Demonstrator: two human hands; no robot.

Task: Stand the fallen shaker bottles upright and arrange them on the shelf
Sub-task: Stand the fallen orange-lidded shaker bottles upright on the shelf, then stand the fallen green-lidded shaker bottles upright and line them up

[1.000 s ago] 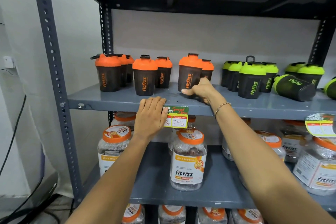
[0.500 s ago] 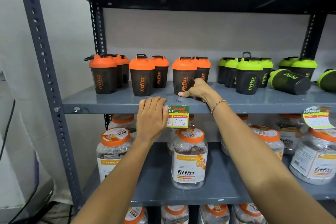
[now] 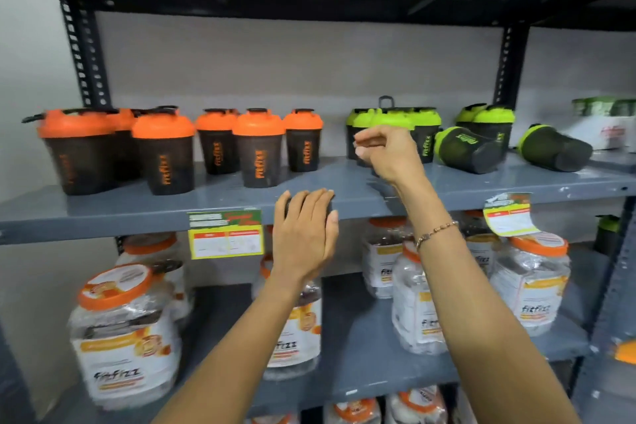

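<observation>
Several orange-lidded shaker bottles [image 3: 258,147] stand upright on the left half of the grey shelf [image 3: 137,213]. To the right stand several green-lidded shakers [image 3: 425,129]. Two green-lidded shakers lie on their sides: one [image 3: 468,150] just right of the upright group, another [image 3: 555,148] farther right. My right hand [image 3: 387,151] hovers above the shelf in front of the upright green shakers, fingers loosely curled and holding nothing. My left hand [image 3: 304,231] rests flat on the shelf's front edge, beside the price tag [image 3: 225,234].
The shelf below carries clear jars with orange lids [image 3: 125,330]. A second price label [image 3: 509,213] curls off the shelf edge at the right. Dark steel uprights [image 3: 86,55] frame the rack, and another shelf sits close overhead. White boxes [image 3: 609,127] stand at far right.
My right hand has let go of the orange shaker, left it standing upright, and moved right toward the green ones. My left hand slid right along the shelf edge. The view shifted right.
</observation>
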